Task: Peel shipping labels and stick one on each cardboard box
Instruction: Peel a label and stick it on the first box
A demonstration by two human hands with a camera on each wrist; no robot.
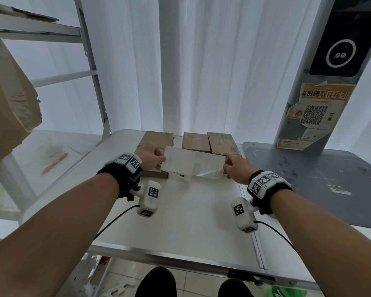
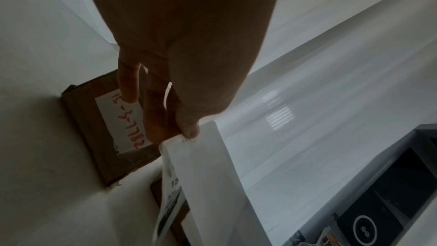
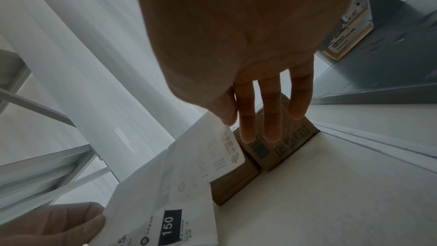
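Both forearms reached over the white table [image 1: 180, 211]; the left hand [image 1: 150, 156] pinched one short end of the label sheet [image 1: 193, 166], the right hand [image 1: 237, 168] pinched the other; its long axis ran hand to hand, above the cardboard boxes [image 1: 196, 142] just beyond, the right hand's corner seemingly lifting.

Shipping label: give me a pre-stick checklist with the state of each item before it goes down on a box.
1. Left hand pinches the shipping label by its end: ok.
2. Right hand pinches the other end: ok.
3. Backing peeled fully off: not ok, it shows only curling away at the right corner.
4. Label held clear above the table: ok.
5. Unlabelled middle box within reach: ok.
6. Left box already labelled: ok.
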